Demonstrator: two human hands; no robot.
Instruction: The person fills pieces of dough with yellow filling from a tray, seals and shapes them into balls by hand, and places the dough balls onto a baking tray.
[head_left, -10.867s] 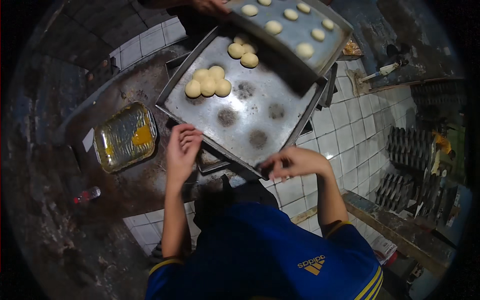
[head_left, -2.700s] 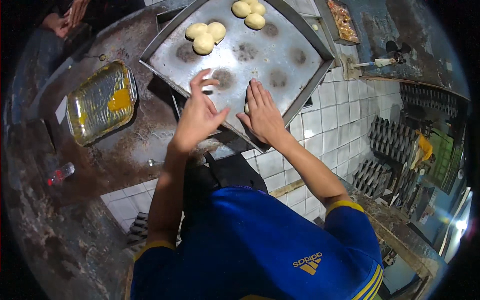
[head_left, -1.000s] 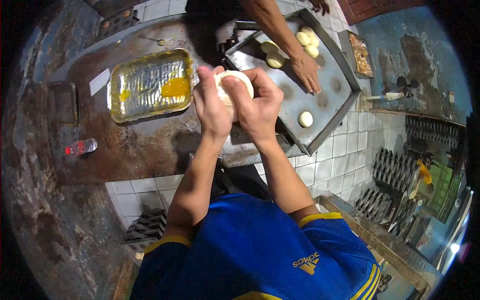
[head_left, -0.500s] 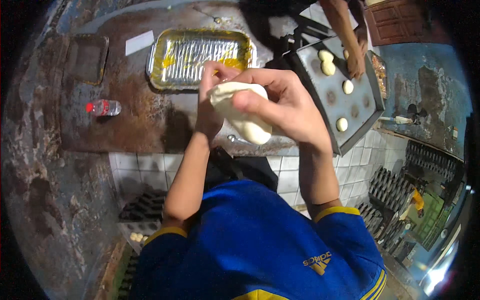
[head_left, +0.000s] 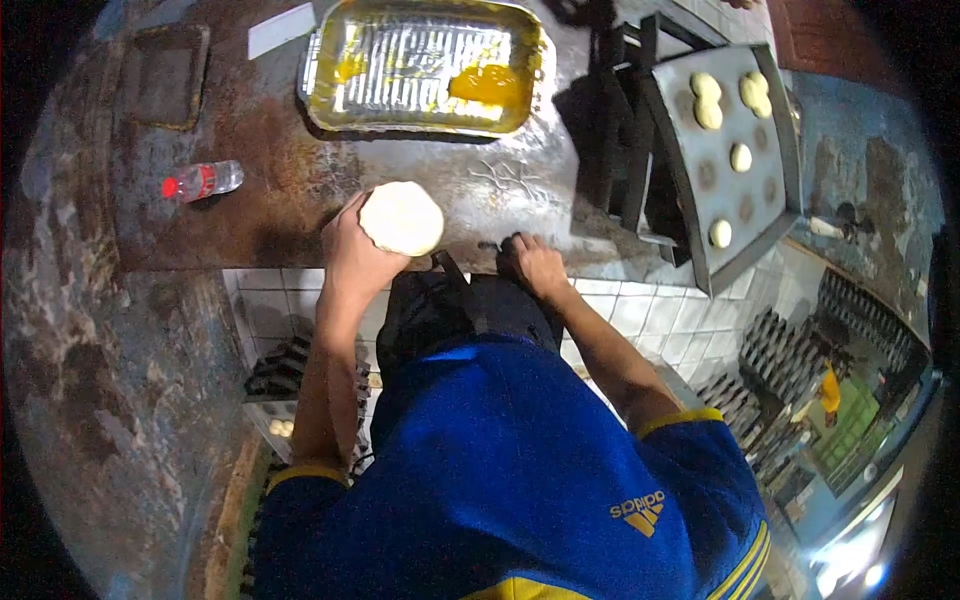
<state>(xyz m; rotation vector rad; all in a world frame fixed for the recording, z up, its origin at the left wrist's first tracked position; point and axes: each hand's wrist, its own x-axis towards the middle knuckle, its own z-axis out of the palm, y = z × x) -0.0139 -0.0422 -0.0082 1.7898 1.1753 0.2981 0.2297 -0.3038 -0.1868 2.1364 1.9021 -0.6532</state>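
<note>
And here we have the left hand (head_left: 360, 258), up over the near edge of the tabletop (head_left: 270, 225), its fingers closed around a pale, rounded piece of dough (head_left: 402, 219) whose broad face is turned up towards us. Across to the right hand (head_left: 542, 268) now: it's down at the tabletop's front edge, well apart from the dough, fingers bent beside something dark, and we can't tell whether they grip it. Straight beyond the left hand we've got the foil tray (head_left: 400, 92), ribbed and shiny, a yellow-orange pool (head_left: 488, 87) spread in its right half. Over on the left, we spot a clear bottle (head_left: 208, 181) with a red cap lying on its side, and farther up a white card (head_left: 281, 31) near the foil tray's corner. Out on the right, we find the metal baking tray (head_left: 712, 165), set at an angle, carrying small dough balls (head_left: 740, 157), some touching, others apart.
</note>
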